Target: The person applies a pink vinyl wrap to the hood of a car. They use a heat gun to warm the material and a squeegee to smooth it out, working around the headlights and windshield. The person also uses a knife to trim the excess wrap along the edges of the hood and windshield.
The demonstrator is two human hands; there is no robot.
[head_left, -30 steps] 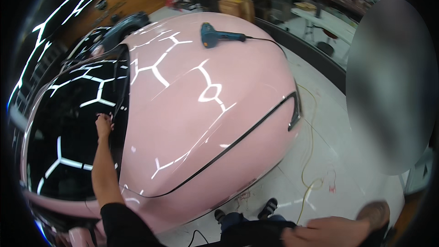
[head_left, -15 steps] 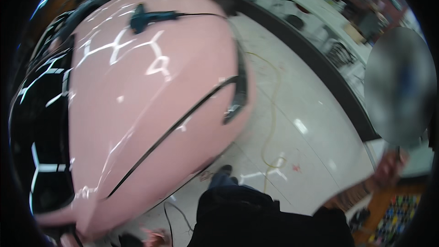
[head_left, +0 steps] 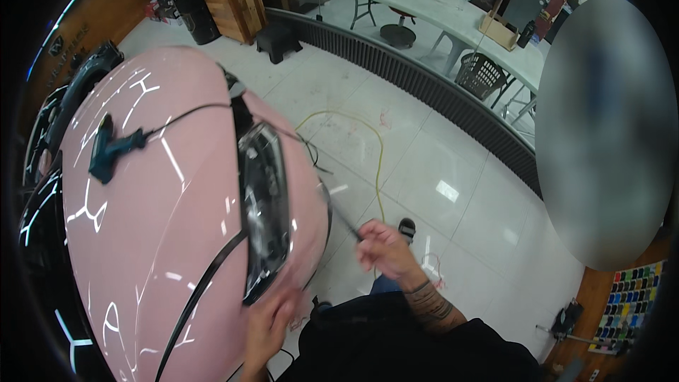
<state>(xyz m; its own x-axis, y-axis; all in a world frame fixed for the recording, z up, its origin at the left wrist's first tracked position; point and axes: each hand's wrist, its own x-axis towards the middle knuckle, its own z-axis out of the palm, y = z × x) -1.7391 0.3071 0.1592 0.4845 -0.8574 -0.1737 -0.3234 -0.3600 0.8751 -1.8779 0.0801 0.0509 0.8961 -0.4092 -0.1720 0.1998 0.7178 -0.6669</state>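
My right hand [head_left: 385, 251] pinches a thin dark tool [head_left: 346, 221] pointing toward eleven o'clock. My blurred left hand [head_left: 271, 320] is at the pink car [head_left: 187, 230], at six o'clock from its headlight [head_left: 265, 205]; I cannot tell how wide it stands. A teal heat gun [head_left: 106, 152] lies on the hood [head_left: 159, 187] at ten o'clock from that headlight.

Pink car hood [head_left: 163, 198] — teal heat gun [head_left: 106, 159] lying on it, white tiled floor [head_left: 467, 240] — yellow hose [head_left: 381, 155], black stool [head_left: 277, 41]
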